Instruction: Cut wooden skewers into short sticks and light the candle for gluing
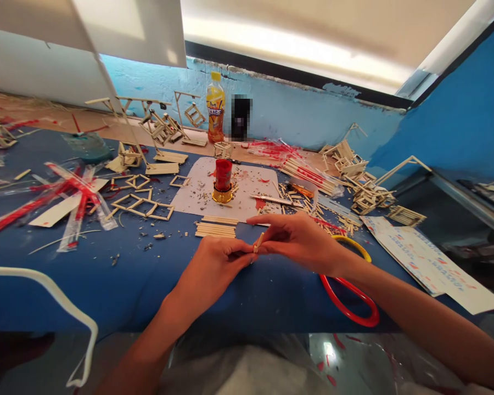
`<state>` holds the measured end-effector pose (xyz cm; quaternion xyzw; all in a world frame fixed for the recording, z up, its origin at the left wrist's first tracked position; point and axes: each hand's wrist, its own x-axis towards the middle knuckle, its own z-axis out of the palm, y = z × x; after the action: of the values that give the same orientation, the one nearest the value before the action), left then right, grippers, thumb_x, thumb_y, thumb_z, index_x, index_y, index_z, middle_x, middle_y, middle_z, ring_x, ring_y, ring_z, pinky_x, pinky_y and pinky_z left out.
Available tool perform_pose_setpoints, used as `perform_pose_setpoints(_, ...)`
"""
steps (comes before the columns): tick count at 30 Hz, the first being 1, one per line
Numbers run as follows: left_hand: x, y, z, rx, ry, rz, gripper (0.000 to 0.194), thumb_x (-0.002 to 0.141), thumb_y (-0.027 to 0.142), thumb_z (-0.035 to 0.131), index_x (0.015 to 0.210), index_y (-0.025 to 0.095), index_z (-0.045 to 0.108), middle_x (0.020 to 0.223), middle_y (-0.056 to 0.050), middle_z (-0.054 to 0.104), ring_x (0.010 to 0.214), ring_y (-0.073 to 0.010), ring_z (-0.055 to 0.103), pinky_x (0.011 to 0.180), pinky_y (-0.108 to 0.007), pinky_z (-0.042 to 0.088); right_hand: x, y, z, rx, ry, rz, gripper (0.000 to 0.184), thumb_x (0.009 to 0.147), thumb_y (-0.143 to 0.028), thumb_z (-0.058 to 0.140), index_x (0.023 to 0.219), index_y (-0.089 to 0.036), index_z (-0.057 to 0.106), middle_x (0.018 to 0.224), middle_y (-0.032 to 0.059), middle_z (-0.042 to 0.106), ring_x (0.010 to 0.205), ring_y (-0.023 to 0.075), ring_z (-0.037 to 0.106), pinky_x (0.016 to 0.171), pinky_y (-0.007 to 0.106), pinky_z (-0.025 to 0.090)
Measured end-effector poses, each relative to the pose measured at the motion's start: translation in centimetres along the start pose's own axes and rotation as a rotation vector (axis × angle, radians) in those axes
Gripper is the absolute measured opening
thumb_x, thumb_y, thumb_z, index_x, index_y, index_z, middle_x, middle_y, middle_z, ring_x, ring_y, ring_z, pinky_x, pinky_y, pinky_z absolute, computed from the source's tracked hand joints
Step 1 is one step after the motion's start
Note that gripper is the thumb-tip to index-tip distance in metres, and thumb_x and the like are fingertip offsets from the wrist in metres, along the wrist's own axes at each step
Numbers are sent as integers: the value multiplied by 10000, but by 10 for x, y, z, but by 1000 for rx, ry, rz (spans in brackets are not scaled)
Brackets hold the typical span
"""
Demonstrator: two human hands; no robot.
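Note:
My left hand (211,270) and my right hand (298,238) meet over the blue table (156,280), both pinching one short wooden stick (258,242) held tilted between the fingertips. Just beyond them lies a neat row of cut sticks (215,229). A red candle in a gold holder (223,181) stands on a white sheet (197,189) farther back. Under my right wrist lie scissors with red and yellow handles (349,299).
Square stick frames (142,204) lie left of the sheet. Red-and-clear wrappers (72,195) spread at the far left. An orange drink bottle (215,107) stands by the blue wall. Stick models (364,186) pile up at the right, near printed paper (428,263). A white cable (53,296) curves at the lower left.

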<state>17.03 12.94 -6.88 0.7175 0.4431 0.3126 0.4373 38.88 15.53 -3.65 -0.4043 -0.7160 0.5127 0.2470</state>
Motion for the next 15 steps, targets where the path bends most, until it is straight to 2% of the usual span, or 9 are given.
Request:
perform_pose_setpoints(6,0,5,4,117,37,37,119,925,221,685,870,243,789,792,42,780,691,-147,684,674,-244,450,-3,2,0,-37,13,-11,417,898,-222,738,1308,-277,685,920,-21,806,855,170,773,838,279,598)
perform_pose_setpoints(15,-11,3,18,281,105,60,121,977,200,635,941,198,751,888,-18,796,776,-207,743,689,-284,454,-2,4,1,-36,23,5,363,873,-255,764,1233,-279,727,888,-14,802,846,190,777,810,300,608)
